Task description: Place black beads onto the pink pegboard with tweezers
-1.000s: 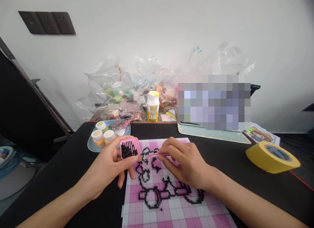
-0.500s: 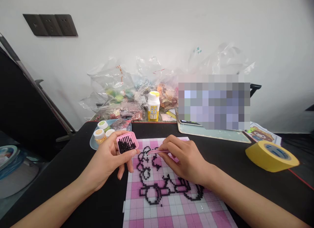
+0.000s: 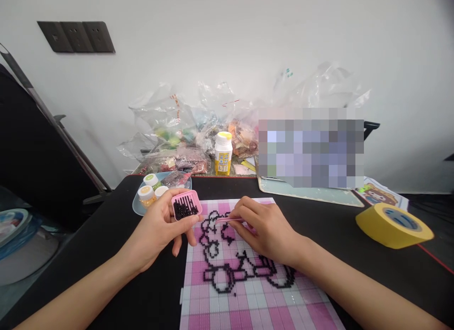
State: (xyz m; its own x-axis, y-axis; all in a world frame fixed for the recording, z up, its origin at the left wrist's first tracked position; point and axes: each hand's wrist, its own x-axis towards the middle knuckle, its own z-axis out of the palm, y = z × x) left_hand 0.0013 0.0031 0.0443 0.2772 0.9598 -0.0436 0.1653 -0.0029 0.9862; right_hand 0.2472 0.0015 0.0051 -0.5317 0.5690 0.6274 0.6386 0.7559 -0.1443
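My left hand [image 3: 159, 226] grips a small pink tray [image 3: 199, 208], tilted toward me over the board's far left corner. Black beads [image 3: 185, 207] lie in it, some lined up in its grooves, others in a loose pile. Pink tweezers [image 3: 227, 220] are pinched in my right hand [image 3: 262, 228], their tip pointing left at the upper part of the bead outline. Beneath both hands is a pegboard [image 3: 255, 299] over a pink and white checked pattern. Black beads on it form a curving outline [image 3: 223, 278]; my right hand hides part of it.
Behind my left hand, a blue plate [image 3: 136, 204] holds white-capped jars [image 3: 146, 194] and a bag of beads. A white and yellow bottle [image 3: 223, 152] stands before plastic bags [image 3: 177, 126]. Yellow tape [image 3: 376, 226] lies right, near a blurred-out area. A bin [image 3: 24, 245] stands lower left.
The view has shifted very slightly. Both hands keep nearly the same places, with the tray and the tweezers still held. The tweezers' tip stays over the upper outline.
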